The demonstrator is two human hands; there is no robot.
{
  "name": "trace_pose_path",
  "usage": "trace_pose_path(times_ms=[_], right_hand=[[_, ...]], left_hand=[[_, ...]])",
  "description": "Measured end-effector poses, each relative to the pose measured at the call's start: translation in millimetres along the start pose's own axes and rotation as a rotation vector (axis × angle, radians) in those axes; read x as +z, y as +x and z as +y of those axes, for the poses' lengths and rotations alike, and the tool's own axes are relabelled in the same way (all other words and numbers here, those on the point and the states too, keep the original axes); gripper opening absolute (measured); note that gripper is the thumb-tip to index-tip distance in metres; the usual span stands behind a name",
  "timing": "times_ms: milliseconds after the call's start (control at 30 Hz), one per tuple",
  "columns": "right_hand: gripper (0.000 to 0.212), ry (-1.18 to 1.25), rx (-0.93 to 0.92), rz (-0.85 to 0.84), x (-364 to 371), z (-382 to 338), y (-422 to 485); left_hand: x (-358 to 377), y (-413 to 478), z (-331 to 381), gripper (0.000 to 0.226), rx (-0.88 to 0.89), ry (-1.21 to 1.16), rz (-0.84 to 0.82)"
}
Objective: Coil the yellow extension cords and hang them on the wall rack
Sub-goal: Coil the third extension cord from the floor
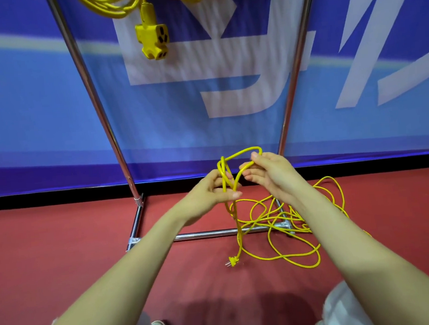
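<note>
The glossy blue banner (50, 111) backs a chrome tubular rack (92, 95), with coiled yellow cords (108, 6) hanging at 12 o'clock. On the matte red floor (60, 238), the thin yellow extension cord (292, 255) sprawls at 4 o'clock. Your left hand (208, 196) curls round gathered strands; your right hand (270, 173) pinches a loop. The pronged plug (232, 261) is at 6 o'clock.

Just the one wide-angle view, from the person's head, tilted forward and down: left hand (209, 192) and right hand (269, 176) sit close, mid-frame, blue banner (178, 108) straight ahead, red floor (60, 238) below.
</note>
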State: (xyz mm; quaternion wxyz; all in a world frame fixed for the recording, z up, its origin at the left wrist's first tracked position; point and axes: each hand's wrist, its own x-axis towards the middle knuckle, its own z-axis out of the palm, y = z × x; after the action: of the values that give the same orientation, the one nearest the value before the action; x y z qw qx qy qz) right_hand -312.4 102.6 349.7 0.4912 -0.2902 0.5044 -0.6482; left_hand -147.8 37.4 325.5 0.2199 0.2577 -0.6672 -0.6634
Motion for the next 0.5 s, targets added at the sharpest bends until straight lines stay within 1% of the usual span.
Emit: trace_pose_path(times_ms=[67, 133, 167, 233, 300, 333, 367, 400, 433, 500], right_hand=[[0.017, 0.053, -0.021, 0.013, 2, -2, 1], [0.019, 0.014, -0.031, 0.03, 4, -5, 2], [0.024, -0.057, -0.021, 0.03, 5, -6, 3], [0.034, -0.353, 0.01, -0.006, 5, -3, 3], [0.03, -0.756, -0.001, -0.143, 4, 9, 1], [0.026, -0.923, -0.014, -0.227, 4, 19, 0], [0.025, -1.025, -0.02, -0.287, 4, 29, -1], [0.025, -1.066, -0.03, -0.303, 6, 39, -1], [0.023, -1.06, -0.051, -0.276, 9, 45, -2], [0.019, -1.021, -0.119, -0.172, 14, 49, -1]], left_hand=[[-1, 1, 2, 0.039, 0.03, 0.067, 0.059], [-1, 1, 4, 0.039, 0.043, 0.063, 0.155], [1, 1, 5, 0.039, 0.05, 0.033, 0.194], [2, 2, 8, 0.039, 0.076, -0.036, 0.281], [1, 3, 11, 0.039, 0.116, -0.121, 0.382], [0, 3, 13, 0.039, 0.132, -0.17, 0.423], [-2, 3, 15, 0.039, 0.145, -0.216, 0.454], [-3, 3, 16, 0.039, 0.152, -0.254, 0.479], [-4, 3, 17, 0.039, 0.154, -0.291, 0.499], [-3, 3, 16, 0.042, 0.145, -0.351, 0.523]])
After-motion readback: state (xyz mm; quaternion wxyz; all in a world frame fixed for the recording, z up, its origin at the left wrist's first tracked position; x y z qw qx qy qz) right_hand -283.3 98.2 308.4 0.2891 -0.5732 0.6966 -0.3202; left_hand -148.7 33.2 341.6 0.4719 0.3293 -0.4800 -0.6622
